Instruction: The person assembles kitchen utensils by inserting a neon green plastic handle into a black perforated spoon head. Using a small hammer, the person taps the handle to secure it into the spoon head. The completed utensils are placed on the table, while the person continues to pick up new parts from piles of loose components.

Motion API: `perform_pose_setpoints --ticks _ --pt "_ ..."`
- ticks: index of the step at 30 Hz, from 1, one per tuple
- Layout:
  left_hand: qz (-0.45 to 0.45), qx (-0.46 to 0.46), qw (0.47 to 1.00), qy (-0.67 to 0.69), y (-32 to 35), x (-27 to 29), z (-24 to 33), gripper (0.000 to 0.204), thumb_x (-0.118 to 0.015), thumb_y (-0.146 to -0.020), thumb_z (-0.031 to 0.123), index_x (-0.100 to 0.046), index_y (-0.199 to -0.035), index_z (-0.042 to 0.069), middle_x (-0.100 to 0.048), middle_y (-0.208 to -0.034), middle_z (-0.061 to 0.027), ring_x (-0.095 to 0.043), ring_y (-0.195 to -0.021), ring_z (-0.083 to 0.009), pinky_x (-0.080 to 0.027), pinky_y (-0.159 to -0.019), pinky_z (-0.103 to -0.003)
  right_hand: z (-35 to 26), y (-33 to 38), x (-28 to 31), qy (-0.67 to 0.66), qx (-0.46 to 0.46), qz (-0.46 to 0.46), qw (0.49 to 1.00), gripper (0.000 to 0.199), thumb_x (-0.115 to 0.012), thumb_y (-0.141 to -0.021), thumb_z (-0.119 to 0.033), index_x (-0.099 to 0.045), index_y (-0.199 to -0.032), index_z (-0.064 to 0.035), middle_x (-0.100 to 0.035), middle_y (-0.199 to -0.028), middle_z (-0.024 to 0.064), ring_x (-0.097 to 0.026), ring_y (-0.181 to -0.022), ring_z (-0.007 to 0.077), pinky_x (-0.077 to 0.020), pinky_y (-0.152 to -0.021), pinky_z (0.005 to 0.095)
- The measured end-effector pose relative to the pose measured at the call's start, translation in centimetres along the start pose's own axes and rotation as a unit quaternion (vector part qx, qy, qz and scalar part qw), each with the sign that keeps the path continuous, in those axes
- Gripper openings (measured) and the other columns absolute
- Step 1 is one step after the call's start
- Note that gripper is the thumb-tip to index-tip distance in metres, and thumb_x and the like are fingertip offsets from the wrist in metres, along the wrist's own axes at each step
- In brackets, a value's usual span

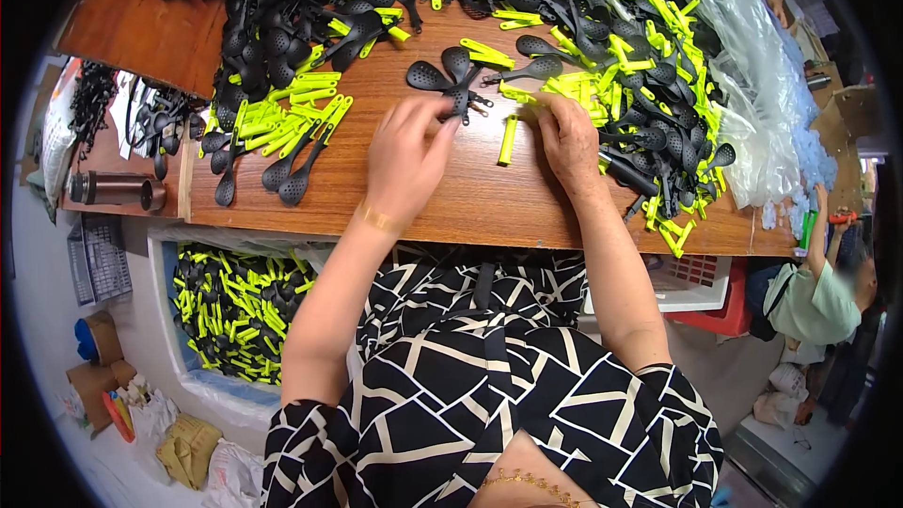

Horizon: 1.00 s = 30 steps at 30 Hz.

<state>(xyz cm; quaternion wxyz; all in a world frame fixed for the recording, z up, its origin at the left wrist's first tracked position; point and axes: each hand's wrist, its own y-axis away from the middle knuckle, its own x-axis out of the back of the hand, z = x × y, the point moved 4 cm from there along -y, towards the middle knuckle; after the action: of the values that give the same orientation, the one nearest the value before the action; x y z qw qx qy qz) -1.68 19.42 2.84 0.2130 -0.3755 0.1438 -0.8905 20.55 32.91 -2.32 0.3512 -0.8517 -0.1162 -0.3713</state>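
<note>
We see the left hand pinching the handles of small, light, stiff black plastic slotted spoons, while the right hand presses loosely curled fingers on a slim yellow-green plastic clip on the wooden surface.

Wooden table: heaps of black slotted spoons w/ yellow-green clips, clear plastic bag at right.

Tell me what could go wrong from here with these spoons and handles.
The left hand pinches several black slotted spoons at once; the bunch might slip apart. The loose yellow handle between the hands could get knocked aside. Pieces at the table edge by the right hand may fall off.
</note>
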Motion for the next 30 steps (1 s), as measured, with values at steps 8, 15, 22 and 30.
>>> perform_pose_setpoints --ticks 8,15,22,30 --pt "-0.113 0.029 0.971 -0.209 -9.0 -8.3 -3.5 0.023 -0.081 -0.09 0.03 -0.077 -0.101 0.01 -0.073 -0.104 -0.0091 -0.067 -0.11 -0.0327 -0.048 -0.094 -0.048 -0.9 -0.4 1.1 -0.104 -0.022 0.037 0.994 0.028 -0.077 -0.097 -0.009 -0.074 -0.126 -0.0095 -0.076 -0.107 0.0135 -0.074 -0.097 0.0324 -0.0576 -0.084 0.0416" --pt "-0.087 -0.015 0.992 -0.096 -6.1 -4.0 -1.1 0.021 -0.072 -0.099 0.013 -0.066 -0.117 0.004 -0.079 -0.105 -0.0108 -0.076 -0.089 -0.0308 -0.057 -0.078 -0.041 -1.3 -0.6 1.9 -0.122 0.026 -0.01 0.992 0.019 -0.079 -0.095 -0.01 -0.081 -0.114 -0.0128 -0.076 -0.094 0.0048 -0.069 -0.087 0.0254 -0.0511 -0.083 0.0376" --pt "-0.16 0.149 0.959 0.178 0.0 -0.4 0.3 0.034 -0.064 -0.107 0.007 -0.069 -0.141 0.001 -0.082 -0.108 -0.0091 -0.073 -0.084 -0.0092 -0.06 -0.074 -0.026 -6.1 -3.3 4.2 -0.12 0.143 -0.079 0.979 0.021 -0.081 -0.092 -0.017 -0.083 -0.112 -0.0216 -0.078 -0.092 -0.0008 -0.07 -0.089 0.0188 -0.0459 -0.09 0.0364" --pt "-0.156 0.1 0.968 0.167 1.9 0.3 1.0 0.031 -0.064 -0.107 0.005 -0.072 -0.136 0.001 -0.082 -0.108 -0.0063 -0.073 -0.086 -0.0089 -0.06 -0.076 -0.026 -7.6 -4.2 4.8 -0.086 0.204 -0.172 0.96 0.021 -0.083 -0.09 -0.023 -0.085 -0.11 -0.0268 -0.076 -0.087 -0.0035 -0.07 -0.086 0.0174 -0.0463 -0.092 0.0367"
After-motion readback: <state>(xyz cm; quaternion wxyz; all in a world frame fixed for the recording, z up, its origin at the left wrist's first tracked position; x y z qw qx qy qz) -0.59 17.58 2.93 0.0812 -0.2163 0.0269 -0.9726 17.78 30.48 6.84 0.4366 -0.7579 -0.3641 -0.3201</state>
